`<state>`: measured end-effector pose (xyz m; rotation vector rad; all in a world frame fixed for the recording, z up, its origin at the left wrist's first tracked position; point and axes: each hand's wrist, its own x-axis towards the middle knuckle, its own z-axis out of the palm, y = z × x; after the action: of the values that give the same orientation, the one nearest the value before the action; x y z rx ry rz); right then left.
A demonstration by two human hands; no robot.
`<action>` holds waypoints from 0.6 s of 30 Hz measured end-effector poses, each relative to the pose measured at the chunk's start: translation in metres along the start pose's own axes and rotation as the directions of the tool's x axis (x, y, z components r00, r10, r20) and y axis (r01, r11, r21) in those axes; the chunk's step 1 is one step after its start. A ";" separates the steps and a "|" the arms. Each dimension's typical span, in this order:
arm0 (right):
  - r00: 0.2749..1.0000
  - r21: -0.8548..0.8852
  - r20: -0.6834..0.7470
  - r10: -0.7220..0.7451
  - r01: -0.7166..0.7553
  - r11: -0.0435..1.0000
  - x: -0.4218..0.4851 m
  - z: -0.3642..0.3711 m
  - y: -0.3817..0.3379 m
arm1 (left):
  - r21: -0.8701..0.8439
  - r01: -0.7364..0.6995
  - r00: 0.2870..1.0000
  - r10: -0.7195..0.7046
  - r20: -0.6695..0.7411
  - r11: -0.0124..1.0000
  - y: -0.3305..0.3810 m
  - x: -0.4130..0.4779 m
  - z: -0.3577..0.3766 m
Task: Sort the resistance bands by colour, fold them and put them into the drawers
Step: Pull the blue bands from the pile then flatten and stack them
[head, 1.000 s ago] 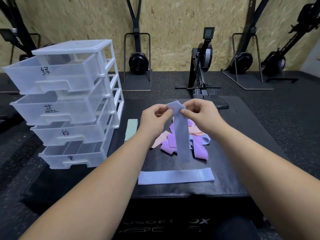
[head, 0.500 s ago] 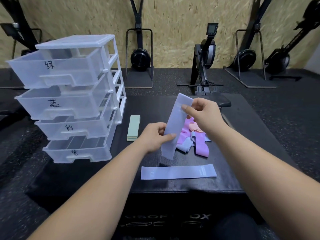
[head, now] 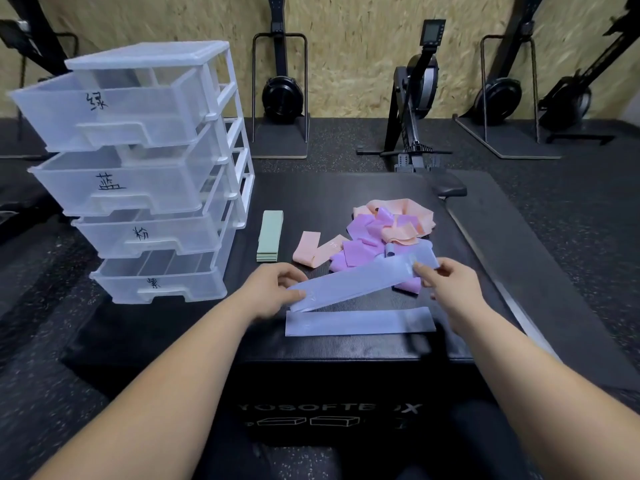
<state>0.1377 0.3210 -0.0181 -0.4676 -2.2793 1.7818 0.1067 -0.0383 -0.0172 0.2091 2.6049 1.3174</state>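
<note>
Since the earlier frame, the held blue band (head: 360,284) had come down from nearly upright to almost level, just above the flat blue band (head: 360,322).

The drawer tower (head: 138,174) stood at the left of the black counter (head: 346,195) with all four drawers pulled out. The mixed pile (head: 381,233) of pink and purple bands lay behind the hands, and a folded green band (head: 270,235) beside the tower.

The left hand (head: 273,289) pinched the band's near end and the right hand (head: 450,289) its far end, fingers (head: 424,270) closed on the fabric.

I judged two risks. The far end hung close over the pile and could drag a purple band along. Also, if the band landed crooked on the flat one, the later fold would probably be uneven.
</note>
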 end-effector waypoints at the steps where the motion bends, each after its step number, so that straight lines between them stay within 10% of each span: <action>1: 1.000 -0.017 0.003 0.012 -0.012 1.000 -0.001 -0.002 0.008 | -0.023 0.009 1.000 -0.010 -0.021 1.000 -0.004 -0.003 0.001; 18: 0.974 -0.568 0.024 -0.226 0.199 0.799 -0.040 -0.008 0.062 | 0.050 -0.008 0.959 0.021 -0.283 0.999 -0.031 -0.034 0.044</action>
<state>0.1847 0.3266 -0.0751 -0.3135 -2.6850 0.9495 0.1499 -0.0305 -0.0635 0.0486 2.8784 1.3809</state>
